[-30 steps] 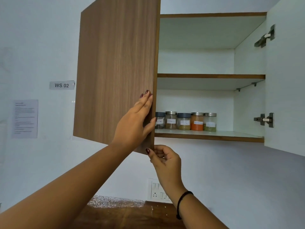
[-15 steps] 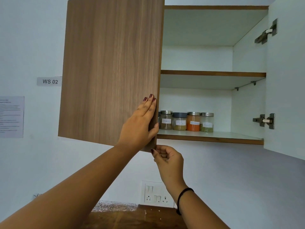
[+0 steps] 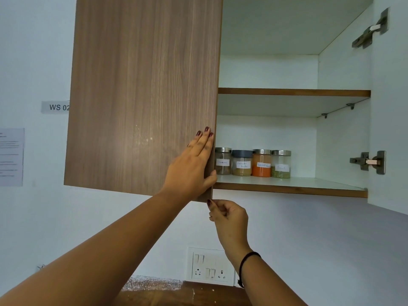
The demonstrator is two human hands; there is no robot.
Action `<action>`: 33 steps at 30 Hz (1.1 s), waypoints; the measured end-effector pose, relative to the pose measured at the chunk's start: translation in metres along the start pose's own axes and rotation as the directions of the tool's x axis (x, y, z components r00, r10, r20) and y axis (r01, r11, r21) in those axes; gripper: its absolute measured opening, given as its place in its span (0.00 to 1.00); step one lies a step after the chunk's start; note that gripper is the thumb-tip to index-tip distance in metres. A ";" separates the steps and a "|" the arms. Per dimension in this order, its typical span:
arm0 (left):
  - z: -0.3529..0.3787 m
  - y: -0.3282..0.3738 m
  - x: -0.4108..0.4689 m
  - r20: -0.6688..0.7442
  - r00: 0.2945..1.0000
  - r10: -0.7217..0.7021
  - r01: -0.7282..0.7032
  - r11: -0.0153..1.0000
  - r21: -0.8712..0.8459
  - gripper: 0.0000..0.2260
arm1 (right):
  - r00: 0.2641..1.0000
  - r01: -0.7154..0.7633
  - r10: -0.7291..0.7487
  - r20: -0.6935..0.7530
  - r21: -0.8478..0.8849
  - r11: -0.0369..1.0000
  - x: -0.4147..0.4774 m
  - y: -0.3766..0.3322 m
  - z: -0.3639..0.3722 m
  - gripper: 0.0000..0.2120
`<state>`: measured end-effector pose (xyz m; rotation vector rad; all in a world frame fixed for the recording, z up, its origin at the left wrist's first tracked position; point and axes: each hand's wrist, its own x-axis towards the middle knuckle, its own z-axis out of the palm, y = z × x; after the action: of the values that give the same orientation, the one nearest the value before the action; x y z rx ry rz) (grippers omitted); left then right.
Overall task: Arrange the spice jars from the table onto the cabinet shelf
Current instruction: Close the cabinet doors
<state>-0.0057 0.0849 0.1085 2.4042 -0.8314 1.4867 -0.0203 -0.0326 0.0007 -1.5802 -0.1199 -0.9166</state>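
Note:
Several labelled spice jars (image 3: 261, 163) stand in a row on the lower cabinet shelf (image 3: 309, 184); one holds orange powder, and the leftmost visible jar (image 3: 223, 161) sits right beside the door's edge. My left hand (image 3: 192, 168) presses flat with straight fingers on the face of the wooden left cabinet door (image 3: 143, 96), thumb lying against its free edge. My right hand (image 3: 229, 217) hovers just under the door's bottom corner with fingers curled, a fingertip touching the lower edge and nothing held. Anything behind the door is hidden.
The right cabinet door (image 3: 390, 107) stands swung open, its hinges showing. The upper shelf (image 3: 293, 92) holds nothing. A switch and socket plate (image 3: 209, 266) is on the wall below, above a wooden table top (image 3: 176, 297). A paper notice (image 3: 11, 156) hangs at the left.
The left door has swung further toward the cabinet under my left hand and now hides the leftmost jar. My right hand stays under the door's corner.

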 end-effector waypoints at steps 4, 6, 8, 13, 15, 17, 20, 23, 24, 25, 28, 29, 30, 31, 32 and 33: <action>0.012 0.000 0.007 0.002 1.000 -0.005 0.005 0.999 0.040 0.37 | 1.000 -0.023 0.023 -0.003 0.025 0.999 0.010 0.007 0.002 0.02; 0.018 0.001 0.011 0.005 1.000 -0.018 0.018 0.998 0.062 0.37 | 1.000 -0.030 0.030 -0.008 0.030 0.999 0.016 0.012 0.003 0.01; 0.025 0.002 0.014 0.008 0.999 -0.034 0.033 0.997 0.067 0.37 | 0.999 -0.031 0.031 -0.023 0.017 0.999 0.021 0.016 0.004 0.02; 0.037 -0.003 0.021 0.020 0.999 -0.027 0.026 0.997 0.067 0.37 | 0.992 -0.001 -0.008 -0.129 -0.069 0.998 0.033 0.029 0.006 0.07; 0.040 -0.004 0.024 0.024 0.999 -0.028 0.026 0.997 0.075 0.37 | 0.989 -0.002 -0.012 -0.147 -0.094 0.996 0.037 0.034 0.007 0.09; 0.044 -0.003 0.027 0.027 0.999 -0.032 0.030 0.996 0.087 0.37 | 0.988 -0.004 -0.012 -0.156 -0.106 0.994 0.042 0.039 0.009 0.11; 0.049 -0.005 0.030 0.038 0.999 -0.031 0.027 0.994 0.102 0.37 | 0.985 0.000 -0.020 -0.169 -0.119 0.993 0.046 0.045 0.013 0.12; 0.055 -0.014 0.032 0.074 0.997 -0.007 -0.002 0.993 0.119 0.38 | 0.983 -0.005 -0.014 -0.184 -0.100 0.995 0.049 0.049 0.018 0.12; 0.056 -0.017 0.032 0.087 0.996 -0.001 -0.009 0.993 0.120 0.38 | 0.982 -0.009 -0.008 -0.189 -0.088 0.996 0.050 0.050 0.020 0.12; 0.058 -0.019 0.032 0.096 0.995 0.003 -0.014 0.993 0.120 0.38 | 0.981 -0.014 -0.001 -0.192 -0.077 0.997 0.051 0.051 0.021 0.11; 0.063 -0.021 0.032 0.090 0.996 0.011 -0.021 0.993 0.112 0.39 | 0.980 -0.018 0.008 -0.197 -0.048 0.999 0.052 0.055 0.026 0.11; 0.064 -0.021 0.032 0.083 0.996 0.012 -0.021 0.994 0.107 0.38 | 0.980 -0.012 0.002 -0.197 -0.047 0.999 0.052 0.056 0.027 0.11; 0.066 -0.022 0.033 0.078 0.997 0.012 -0.019 0.995 0.100 0.38 | 0.981 -0.009 0.000 -0.194 -0.048 0.999 0.053 0.058 0.028 0.11; 0.067 -0.022 0.033 0.075 0.997 0.010 -0.017 0.996 0.091 0.38 | 0.982 -0.011 0.002 -0.188 -0.047 0.999 0.054 0.058 0.027 0.11; 0.068 -0.022 0.033 0.070 0.997 0.009 -0.014 0.997 0.081 0.38 | 0.984 -0.014 0.006 -0.179 -0.045 0.999 0.055 0.058 0.027 0.11; 0.070 -0.023 0.033 0.065 0.998 0.008 -0.013 0.997 0.072 0.38 | 0.986 -0.013 0.005 -0.169 -0.043 0.999 0.056 0.058 0.025 0.10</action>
<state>0.0714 0.0614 0.1064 2.5162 -0.8187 1.4743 0.0621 -0.0482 -0.0091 -1.5352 0.0272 -1.0479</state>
